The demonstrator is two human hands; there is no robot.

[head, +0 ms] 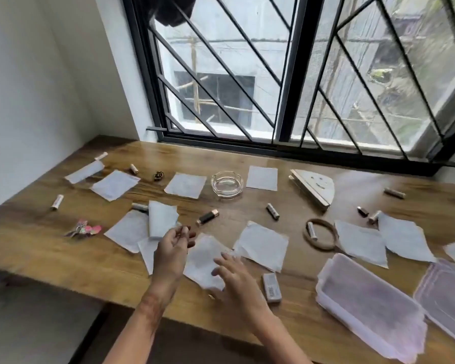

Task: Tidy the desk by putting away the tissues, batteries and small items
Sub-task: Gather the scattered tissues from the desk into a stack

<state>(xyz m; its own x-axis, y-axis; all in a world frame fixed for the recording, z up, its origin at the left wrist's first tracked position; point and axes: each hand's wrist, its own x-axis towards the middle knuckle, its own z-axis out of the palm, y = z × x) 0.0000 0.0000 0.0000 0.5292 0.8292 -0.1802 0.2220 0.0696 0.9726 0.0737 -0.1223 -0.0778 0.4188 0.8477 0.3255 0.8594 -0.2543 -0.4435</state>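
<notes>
The right hand, nearest the lens, is spreading straight fingers over a flat tissue near the desk's front edge, while the left hand is pinching a lifted tissue; both sheets are judged light, limp, tearable, best pinched at a corner.

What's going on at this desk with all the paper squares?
A person is tidying up. Their left hand pinches one lifted tissue, while the right hand is spread over another tissue. Batteries and more tissues lie scattered on the desk; a clear box sits at the right.
</notes>
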